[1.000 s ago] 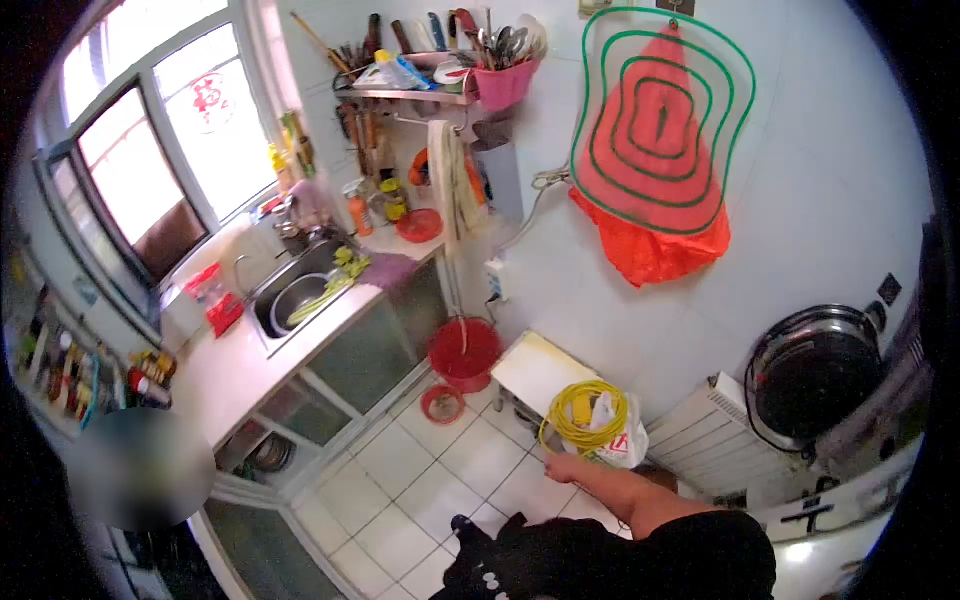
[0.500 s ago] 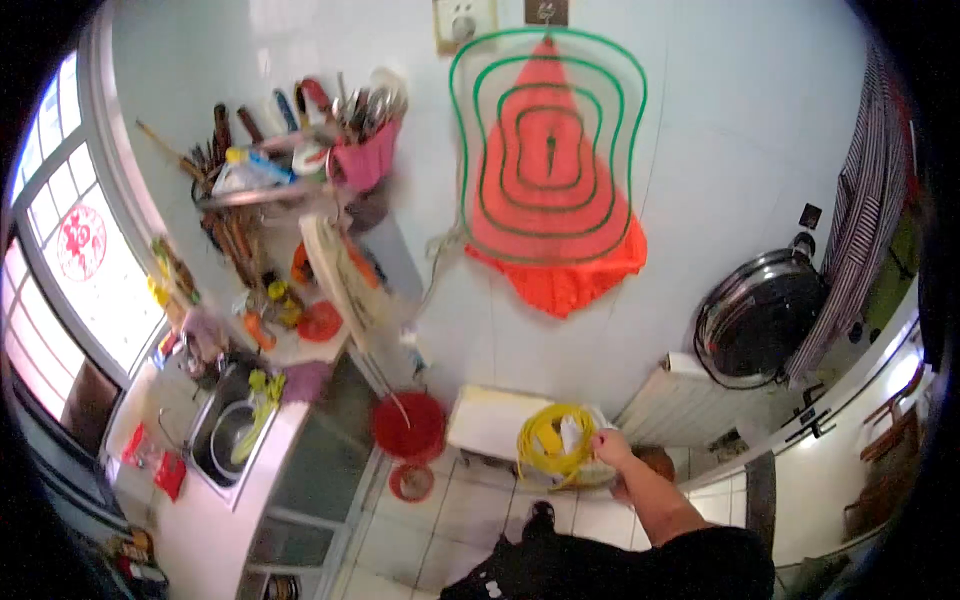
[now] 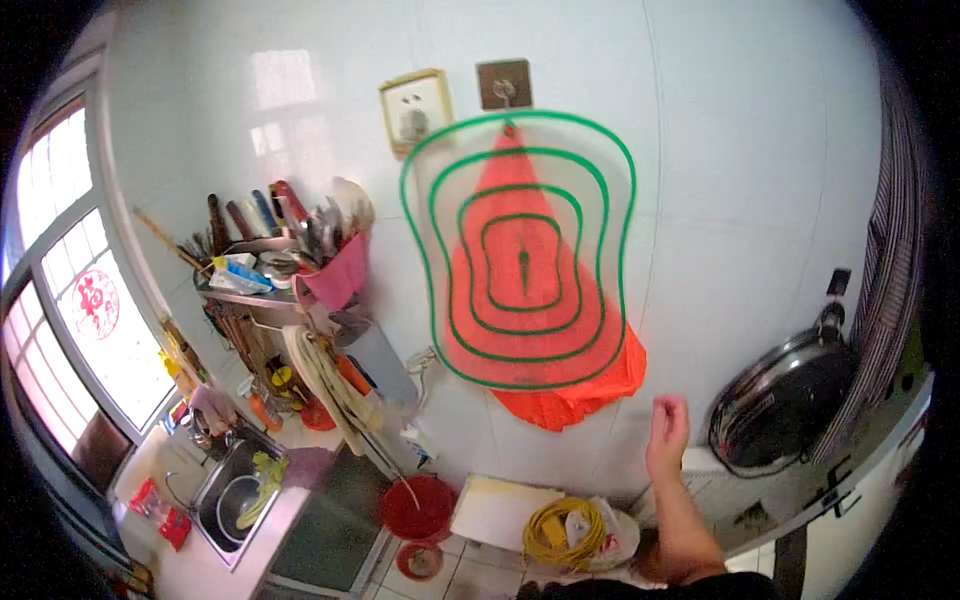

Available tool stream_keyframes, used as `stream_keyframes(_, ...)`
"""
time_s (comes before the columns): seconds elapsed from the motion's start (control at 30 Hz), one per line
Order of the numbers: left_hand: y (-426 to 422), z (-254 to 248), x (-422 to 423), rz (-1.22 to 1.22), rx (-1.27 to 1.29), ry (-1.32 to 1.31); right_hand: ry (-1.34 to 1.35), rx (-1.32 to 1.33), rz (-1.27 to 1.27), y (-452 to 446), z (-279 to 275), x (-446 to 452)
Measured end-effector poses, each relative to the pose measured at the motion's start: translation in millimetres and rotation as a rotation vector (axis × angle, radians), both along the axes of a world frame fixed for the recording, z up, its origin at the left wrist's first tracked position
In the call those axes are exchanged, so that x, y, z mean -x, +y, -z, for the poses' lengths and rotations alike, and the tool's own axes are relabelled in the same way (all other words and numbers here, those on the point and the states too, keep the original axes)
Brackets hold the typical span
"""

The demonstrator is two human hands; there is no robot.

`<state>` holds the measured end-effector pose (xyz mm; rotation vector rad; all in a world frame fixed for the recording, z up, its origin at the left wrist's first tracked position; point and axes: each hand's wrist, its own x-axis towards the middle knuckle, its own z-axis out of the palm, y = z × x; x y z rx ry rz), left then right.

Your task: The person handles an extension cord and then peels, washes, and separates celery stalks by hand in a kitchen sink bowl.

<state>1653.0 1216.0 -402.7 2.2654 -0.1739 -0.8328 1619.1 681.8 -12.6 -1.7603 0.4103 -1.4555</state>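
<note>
Head camera view is showing the right hand (image 3: 668, 430) rising in front of the white tiled wall (image 3: 740, 190), near the lower right edge of the green-lined translucent mat (image 3: 590, 300). Its fingers are pointing upward and bending loosely, standing a little apart from the thumb; the hand is appearing released, with no object showing in it. The left hand is staying outside the view, so I cannot tell its state.

The mat is hanging below the wall hook (image 3: 504, 90), overlapping the red cloth (image 3: 570, 405), whose lower folds are coming out below the mat's bottom edge. Right of the hand, the dark round pan (image 3: 785, 405) is hanging upright at the wall.

Below, the yellow coil (image 3: 563, 535) is lying at the right end of the low white bench (image 3: 500, 508), just beside the white plastic bag (image 3: 622, 540). Near the bench's left end, the red bucket (image 3: 418, 508) and the small red basin (image 3: 419, 562) are standing. Farther left, leafy greens (image 3: 262, 480) are resting partly over the metal bowl (image 3: 232, 508) in the sink (image 3: 207, 520), and the pink basket (image 3: 342, 275) is holding utensils at the right end of the wall rack (image 3: 240, 297).
</note>
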Motion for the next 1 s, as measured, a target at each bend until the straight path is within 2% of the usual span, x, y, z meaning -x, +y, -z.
stream_keyframes(0.07, -7.9, -5.5, -23.4, 0.031, 0.116, -0.073, 0.042, 0.062, -0.004, 7.7, -55.5, -1.7)
stream_keyframes(0.1, -26.7, -12.3, -50.2, -0.093, 0.222, 0.055, 0.068, 0.109, 0.003, 8.9, -75.9, -6.2)
stream_keyframes(0.13, -57.3, -69.9, -66.8, -0.016, 0.198, -0.036, 0.115, 0.188, 0.042, 3.8, -85.1, -12.4)
stream_keyframes(0.2, -105.5, -146.2, -90.2, 0.106, 0.440, -0.184, 0.165, 0.258, 0.090, -1.3, -96.8, -27.5)
stream_keyframes(0.27, -143.9, -173.3, -115.5, 0.074, 0.483, -0.139, 0.225, 0.353, 0.164, 4.5, -103.8, -42.4)
stream_keyframes(0.33, -176.5, -242.6, -123.8, 0.164, 0.633, -0.024, 0.235, 0.313, 0.141, 17.5, -107.7, -48.9)
stream_keyframes(0.37, -187.4, -260.2, -127.3, 0.187, 0.632, -0.021, 0.240, 0.281, 0.102, 25.3, -108.3, -51.0)
stream_keyframes(0.43, -203.8, -289.9, -132.5, 0.383, 0.746, -0.180, 0.220, 0.328, 0.184, 51.0, -106.6, -48.3)
stream_keyframes(0.5, -212.8, -341.8, -123.0, 0.520, 0.778, -0.190, -0.013, 0.013, -0.278, 81.4, -102.4, -48.2)
stream_keyframes(0.53, -217.4, -361.1, -120.7, 0.631, 0.806, -0.207, -0.005, 0.003, -0.258, 96.2, -100.9, -53.6)
stream_keyframes(0.6, -238.0, -384.2, -117.4, 0.875, 0.843, -0.364, 0.005, 0.130, -0.325, 119.1, -99.6, -60.8)
stream_keyframes(0.63, -254.0, -396.3, -118.2, 1.015, 0.738, -0.490, 0.025, 0.219, -0.270, 118.8, -99.5, -61.9)
stream_keyframes(0.67, -279.3, -388.5, -118.2, 0.991, 0.783, -0.699, 0.062, 0.290, -0.225, 114.9, -101.5, -59.2)
stream_keyframes(0.7, -304.4, -400.5, -115.5, 0.957, 0.856, -0.885, -0.033, 0.212, -0.221, 113.5, -103.0, -53.5)
stream_keyframes(0.73, -331.6, -403.2, -117.3, 0.893, 0.993, -0.993, -0.127, 0.138, -0.204, 109.9, -105.1, -45.4)
stream_keyframes(0.8, -366.9, -433.7, -118.6, 0.805, 1.054, -1.037, -0.248, 0.083, -0.145, 94.7, -102.5, -22.1)
stream_keyframes(0.83, -367.8, -427.4, -115.1, 0.817, 1.052, -1.005, -0.231, 0.064, -0.126, 83.3, -83.0, -9.0)
stream_keyframes(0.9, -360.0, -410.3, -107.1, 0.879, 0.904, -0.669, 0.006, -0.233, -0.098, 53.7, -13.8, 17.5)
stream_keyframes(0.97, -349.4, -351.8, -101.1, 0.919, 0.760, -0.537, 0.344, -0.587, -0.039, 31.3, 106.1, 35.9)
stream_keyframes(1.0, -344.8, -314.1, -101.5, 0.901, 0.670, -0.429, 0.552, -0.616, -0.054, 20.9, 194.9, 50.6)
